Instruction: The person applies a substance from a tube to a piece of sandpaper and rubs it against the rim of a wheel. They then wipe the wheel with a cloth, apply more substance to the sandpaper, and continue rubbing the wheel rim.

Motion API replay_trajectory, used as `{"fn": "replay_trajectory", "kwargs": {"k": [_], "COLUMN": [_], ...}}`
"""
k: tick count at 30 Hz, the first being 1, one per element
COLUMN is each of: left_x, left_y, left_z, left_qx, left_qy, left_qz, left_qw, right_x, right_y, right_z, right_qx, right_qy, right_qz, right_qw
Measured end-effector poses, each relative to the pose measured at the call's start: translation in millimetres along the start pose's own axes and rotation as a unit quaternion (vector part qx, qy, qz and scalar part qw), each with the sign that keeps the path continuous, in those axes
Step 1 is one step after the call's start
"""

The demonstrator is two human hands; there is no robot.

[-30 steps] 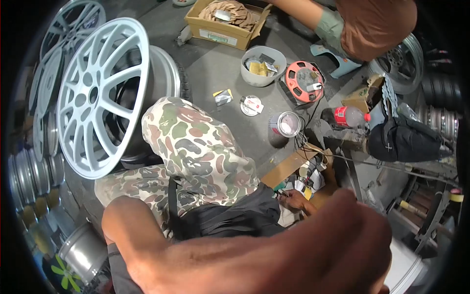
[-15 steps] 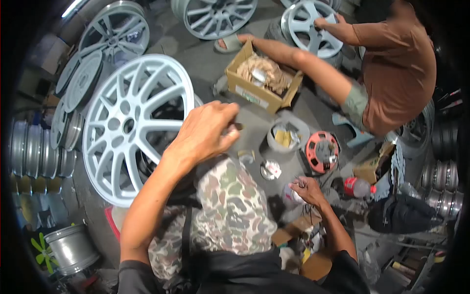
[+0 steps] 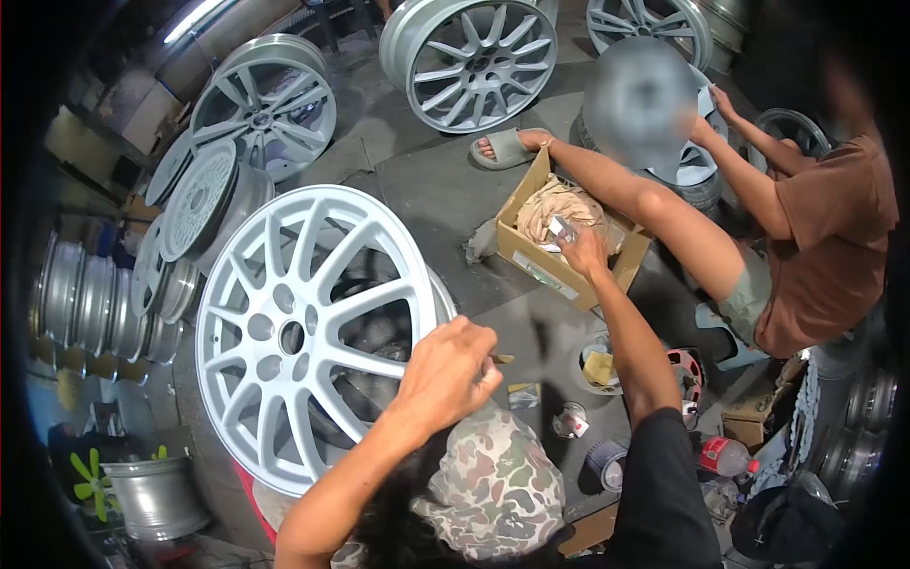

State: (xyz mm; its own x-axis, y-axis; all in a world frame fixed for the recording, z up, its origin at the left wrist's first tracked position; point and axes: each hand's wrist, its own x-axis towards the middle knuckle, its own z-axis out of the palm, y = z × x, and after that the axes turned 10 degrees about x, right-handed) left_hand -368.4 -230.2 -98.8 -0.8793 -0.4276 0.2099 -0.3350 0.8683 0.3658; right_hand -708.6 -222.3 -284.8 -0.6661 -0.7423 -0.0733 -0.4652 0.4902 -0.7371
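My left hand (image 3: 447,375) is closed in front of the right rim of a pale grey alloy wheel (image 3: 289,337). A small brownish tip shows past its fingers, too little to name. The wheel is tilted up towards me, its spokes facing the camera. My right hand (image 3: 585,250) reaches over an open cardboard box (image 3: 540,268). Its fingers are closed on a small white and grey object (image 3: 563,229). Crumpled tan cloth or paper (image 3: 561,201) lies in the box beneath it.
A person in a brown shirt (image 3: 829,247) sits at right, hands at another wheel. More wheels (image 3: 483,66) stand at the back and left. A tub (image 3: 599,368), a small tin (image 3: 571,420), a clear cup (image 3: 607,465) and a red-labelled bottle (image 3: 725,455) are on the floor.
My right hand has moved from low beside the cup up to the cardboard box and closed on the small object there. My left hand stays closed near the wheel. The view has shifted.
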Motion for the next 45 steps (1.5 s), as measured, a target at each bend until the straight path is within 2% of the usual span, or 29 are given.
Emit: {"fn": "replay_trajectory", "kwargs": {"k": [4, 7, 10, 11, 13, 14, 16, 17, 19, 20, 22, 23, 25, 26, 28, 32, 35, 38, 40, 42, 45], "left_x": [0.1, 0.2, 1.5, 1.8, 0.7, -0.3, -0.2, 0.2, 0.8, 1.0, 0.7, 0.8, -0.4, -0.7, 0.3, -0.6, -2.0, -2.2, -1.9, -2.4, -1.7], "left_y": [-1.7, -1.5, -2.1, -2.6, -2.5, -2.7, -3.1, -3.3, -2.1, -1.3, -1.0, -0.7, -2.3, -0.8, 3.7, 1.3, -1.4, -1.3, -0.4, -0.6, -1.7], "left_z": [-0.1, -1.4, -1.5, -1.1, -0.4, -0.4, -0.6, -1.3, -3.0, -3.1, -2.2, -2.1, 1.7, 1.4, -2.3, 2.5, 7.7, 7.2, 5.9, 5.3, 9.4], "left_qx": [-0.002, -0.016, -0.028, -0.025, -0.024, -0.025, -0.025, -0.028, -0.036, -0.040, -0.031, -0.033, -0.031, -0.026, -0.025, -0.007, -0.013, -0.002, 0.001, -0.004, 0.016], "left_qy": [-0.011, -0.008, -0.014, -0.015, -0.020, -0.020, -0.024, -0.020, -0.025, -0.021, -0.025, -0.021, -0.014, -0.011, -0.002, 0.005, 0.012, 0.014, 0.015, 0.023, 0.016], "left_qz": [-0.010, -0.014, -0.013, -0.012, -0.017, -0.022, -0.022, -0.027, -0.029, -0.028, -0.029, -0.024, -0.020, -0.019, -0.019, -0.011, -0.003, -0.001, 0.007, 0.016, 0.008], "left_qw": [1.000, 1.000, 0.999, 1.000, 0.999, 0.999, 0.999, 0.999, 0.999, 0.999, 0.999, 0.999, 0.999, 0.999, 1.000, 1.000, 1.000, 1.000, 1.000, 1.000, 1.000], "right_x": [42.7, 54.5, 62.1, 64.3, 68.4, 69.1, 80.8, 76.8, 67.6, 64.5, 60.1, 57.6, 56.7, 67.8, 60.4, 44.1, 43.4, 11.3, 12.6, 6.8, 5.8], "right_y": [0.5, -14.7, 0.2, 8.4, 32.3, 25.7, 10.3, -15.1, -46.2, -59.2, -82.9, -93.6, -112.2, -104.6, -136.1, -188.2, -210.2, -251.2, -264.5, -282.0, -312.7], "right_z": [38.9, 47.4, 68.7, 77.5, 90.9, 82.1, 51.8, 30.4, -12.5, -33.1, -69.5, -84.5, -109.5, -113.2, -145.1, -183.2, -200.3, -231.4, -252.0, -272.3, -309.2], "right_qx": [-0.049, -0.087, -0.129, -0.125, -0.167, -0.168, -0.122, -0.092, -0.051, -0.057, 0.062, 0.058, -0.001, -0.071, 0.064, 0.091, 0.202, 0.118, 0.130, 0.077, 0.065], "right_qy": [0.028, 0.002, 0.012, 0.012, 0.068, 0.064, -0.048, -0.053, 0.006, 0.008, -0.011, -0.008, 0.063, 0.123, 0.114, 0.109, 0.171, 0.297, 0.334, 0.403, 0.404], "right_qz": [0.027, 0.122, 0.140, 0.140, 0.054, 0.052, 0.003, 0.019, -0.099, -0.100, -0.158, -0.160, -0.144, -0.235, -0.153, -0.166, -0.234, -0.240, -0.284, -0.299, -0.365], "right_qw": [0.998, 0.989, 0.982, 0.982, 0.982, 0.982, 0.991, 0.994, 0.994, 0.993, 0.985, 0.985, 0.988, 0.962, 0.980, 0.976, 0.936, 0.917, 0.889, 0.861, 0.836]}}
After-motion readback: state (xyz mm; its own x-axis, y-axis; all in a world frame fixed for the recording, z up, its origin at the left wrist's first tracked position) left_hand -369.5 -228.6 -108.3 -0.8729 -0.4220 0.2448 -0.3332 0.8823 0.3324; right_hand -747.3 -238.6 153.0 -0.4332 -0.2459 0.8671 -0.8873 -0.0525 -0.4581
